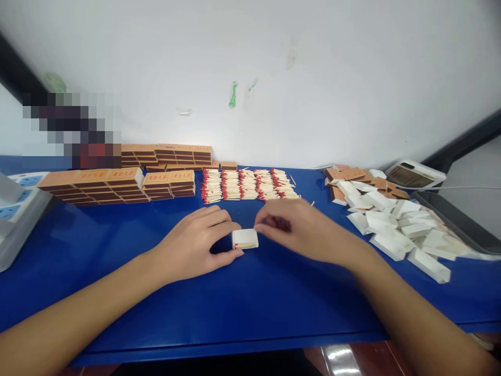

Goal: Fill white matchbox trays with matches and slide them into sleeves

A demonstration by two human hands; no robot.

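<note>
A small white matchbox tray (246, 237) lies on the blue table in front of me, with a few red-headed matches (245, 245) along its near side. My left hand (199, 237) holds the tray's left end between thumb and forefinger. At the tray's upper right corner, the thumb and forefinger of my right hand (297, 227) are pinched together and touch it. Whether a match is also between those fingertips cannot be seen. Just beyond my hands, loose matches (245, 185) lie in several rows, their heads mostly to the left.
Filled-looking matchboxes (97, 183) are stacked at the left, with more stacks (183, 154) against the wall. On the right lies a heap of white trays (391, 219) and orange sleeves (352, 175). A dark phone-like slab (462, 219) and a power strip (23, 209) flank the blue table (219, 313).
</note>
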